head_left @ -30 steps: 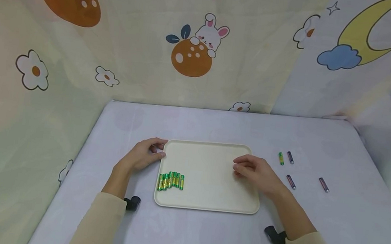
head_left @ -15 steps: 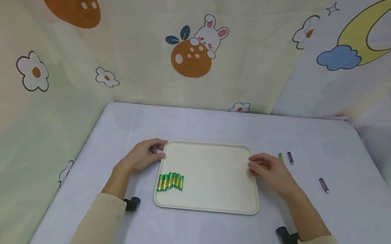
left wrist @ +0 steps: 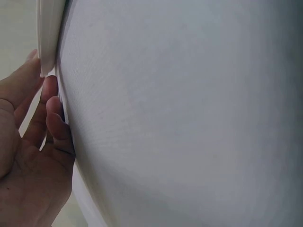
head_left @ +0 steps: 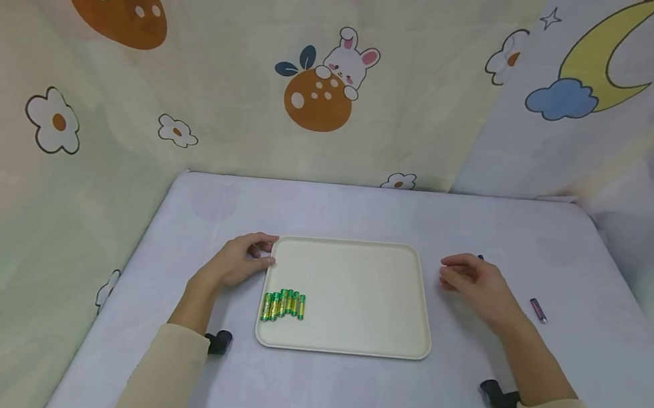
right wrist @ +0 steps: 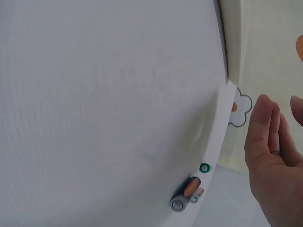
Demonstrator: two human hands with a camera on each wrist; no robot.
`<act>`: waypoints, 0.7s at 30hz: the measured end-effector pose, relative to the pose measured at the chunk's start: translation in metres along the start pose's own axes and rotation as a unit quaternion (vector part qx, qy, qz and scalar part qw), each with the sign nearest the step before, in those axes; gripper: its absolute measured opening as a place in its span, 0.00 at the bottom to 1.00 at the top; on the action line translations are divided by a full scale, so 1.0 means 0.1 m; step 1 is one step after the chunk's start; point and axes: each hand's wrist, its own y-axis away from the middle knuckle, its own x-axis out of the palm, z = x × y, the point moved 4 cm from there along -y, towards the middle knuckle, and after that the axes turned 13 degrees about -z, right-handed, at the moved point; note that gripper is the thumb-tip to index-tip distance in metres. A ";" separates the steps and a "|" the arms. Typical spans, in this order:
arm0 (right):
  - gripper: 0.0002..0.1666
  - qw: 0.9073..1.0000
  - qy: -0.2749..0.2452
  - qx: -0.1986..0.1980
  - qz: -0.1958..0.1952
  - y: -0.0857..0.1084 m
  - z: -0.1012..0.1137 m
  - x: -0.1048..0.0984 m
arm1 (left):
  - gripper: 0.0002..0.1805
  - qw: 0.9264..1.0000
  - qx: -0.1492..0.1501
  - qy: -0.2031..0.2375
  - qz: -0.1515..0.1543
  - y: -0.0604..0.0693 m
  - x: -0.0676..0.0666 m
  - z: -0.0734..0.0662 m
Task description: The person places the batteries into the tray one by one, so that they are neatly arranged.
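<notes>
A cream rectangular tray [head_left: 364, 302] lies on the table, with a row of several green batteries [head_left: 282, 304] upright to my view at its left side. My left hand [head_left: 241, 258] holds the tray's left edge between thumb and fingers; the left wrist view shows the thumb [left wrist: 21, 80] at the rim. To the right of the tray, my right hand [head_left: 477, 288] hovers with nothing in it, fingers loosely bent and thumb apart from them. A dark battery [head_left: 539, 310] lies farther right. Another battery's end [head_left: 480, 256] peeks out behind the right hand, which hides the rest.
White cloth covers the table [head_left: 341, 401]. In the right wrist view, a dark battery [right wrist: 179, 201] lies near a green-ringed battery end [right wrist: 204, 168]. Patterned cloth [head_left: 229, 51] hangs behind the table and at its sides.
My right hand has moved right, from over the tray's right side to beyond its edge, passing in front of some loose batteries. The left hand stays at the tray's left edge.
</notes>
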 end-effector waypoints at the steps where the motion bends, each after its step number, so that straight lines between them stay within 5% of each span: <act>1: 0.26 1.000 0.002 0.001 -0.004 -0.01 -0.01 -0.02 | 0.28 1.000 0.001 0.000 0.000 0.00 0.00 0.00; 21: 0.28 0.999 0.025 -0.001 -0.034 -0.10 -0.18 -0.42 | 0.28 1.000 0.004 0.008 0.001 0.00 -0.01 0.00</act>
